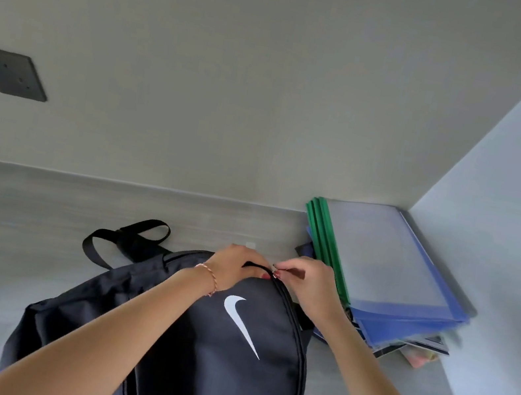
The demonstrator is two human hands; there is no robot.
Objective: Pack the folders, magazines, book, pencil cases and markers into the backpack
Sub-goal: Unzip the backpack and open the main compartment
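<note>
A black backpack (210, 355) with a white swoosh lies flat on the grey table, its top toward the wall. My left hand (233, 267) grips the fabric at the backpack's top edge. My right hand (304, 278) pinches the small zipper pull (276, 266) at the top of the bag. To the right, a stack of folders (388, 272) with a clear cover, green spines and blue backs leans by the side wall. Magazines (424, 348) poke out from under the stack. The book, pencil cases and markers are not visible.
The grey table (21, 224) meets the back wall and a white side wall (505, 240) on the right. The backpack's black straps (130, 237) loop out at its upper left. A dark socket plate (11, 72) sits on the back wall at the left.
</note>
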